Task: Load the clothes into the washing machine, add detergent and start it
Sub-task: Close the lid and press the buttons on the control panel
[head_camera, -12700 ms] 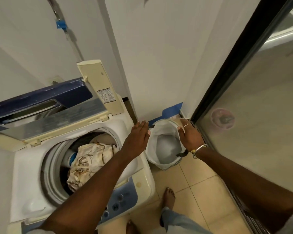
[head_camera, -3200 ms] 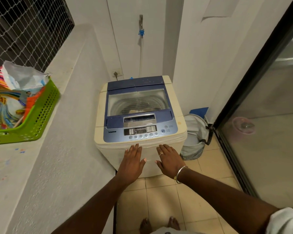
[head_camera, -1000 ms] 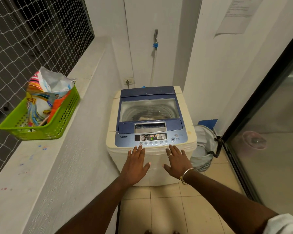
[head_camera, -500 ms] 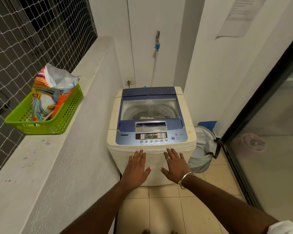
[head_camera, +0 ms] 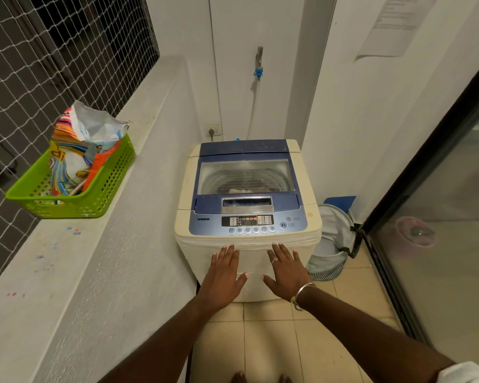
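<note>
The cream top-loading washing machine (head_camera: 186, 186) stands ahead with its blue glass lid (head_camera: 245, 175) down. Clothes show dimly through the glass. Lights glow on its control panel (head_camera: 248, 221). My left hand (head_camera: 223, 275) and my right hand (head_camera: 286, 269) hover flat, fingers spread, in front of the machine's front face, just below the panel, holding nothing. A colourful detergent bag (head_camera: 79, 150) stands open in a green basket (head_camera: 105, 194) on the ledge to the left.
A white laundry hamper (head_camera: 333, 244) sits on the tiled floor right of the machine, next to a dark-framed glass sliding door (head_camera: 426, 194). A tap with hose (head_camera: 258, 64) hangs on the back wall. Netting (head_camera: 39, 64) covers the opening above the grey ledge (head_camera: 67, 258).
The view has pulled back slightly from the machine. Both hands stay spread in front of it, now a little lower, off the panel's edge.
</note>
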Motion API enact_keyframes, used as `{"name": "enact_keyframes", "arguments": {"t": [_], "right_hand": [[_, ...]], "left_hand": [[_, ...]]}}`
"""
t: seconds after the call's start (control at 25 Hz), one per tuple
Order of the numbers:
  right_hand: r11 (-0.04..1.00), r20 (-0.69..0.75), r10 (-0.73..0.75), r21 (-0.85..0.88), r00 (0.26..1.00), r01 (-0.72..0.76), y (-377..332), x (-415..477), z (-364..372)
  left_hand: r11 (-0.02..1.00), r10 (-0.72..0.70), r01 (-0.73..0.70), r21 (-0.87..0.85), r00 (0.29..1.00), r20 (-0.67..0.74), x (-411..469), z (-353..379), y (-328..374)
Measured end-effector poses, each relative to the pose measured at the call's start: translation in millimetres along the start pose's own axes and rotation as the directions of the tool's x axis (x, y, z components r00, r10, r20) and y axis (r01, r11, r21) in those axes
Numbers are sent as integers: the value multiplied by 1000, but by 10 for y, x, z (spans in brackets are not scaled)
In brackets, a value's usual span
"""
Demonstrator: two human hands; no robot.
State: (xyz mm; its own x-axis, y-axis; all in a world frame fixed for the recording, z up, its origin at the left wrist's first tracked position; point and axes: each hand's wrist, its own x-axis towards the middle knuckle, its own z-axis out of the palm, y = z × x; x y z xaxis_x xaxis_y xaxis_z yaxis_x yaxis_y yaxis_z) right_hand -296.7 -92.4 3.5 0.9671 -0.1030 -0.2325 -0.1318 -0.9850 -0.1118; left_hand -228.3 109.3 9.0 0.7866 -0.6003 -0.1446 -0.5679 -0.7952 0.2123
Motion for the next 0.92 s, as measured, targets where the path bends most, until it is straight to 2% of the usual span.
{"name": "enact_keyframes", "arguments": {"t": [0.64, 0.92], "right_hand": [[999, 18, -17, 42, 1000, 16, -23, 39, -8], [994, 46, -84, 69, 995, 81, -173, 167, -58]], "left_hand": [[1000, -4, 4, 4, 1000, -8, 59, -9, -3], [1000, -30, 30, -10, 999, -13, 60, -74, -68]]}}
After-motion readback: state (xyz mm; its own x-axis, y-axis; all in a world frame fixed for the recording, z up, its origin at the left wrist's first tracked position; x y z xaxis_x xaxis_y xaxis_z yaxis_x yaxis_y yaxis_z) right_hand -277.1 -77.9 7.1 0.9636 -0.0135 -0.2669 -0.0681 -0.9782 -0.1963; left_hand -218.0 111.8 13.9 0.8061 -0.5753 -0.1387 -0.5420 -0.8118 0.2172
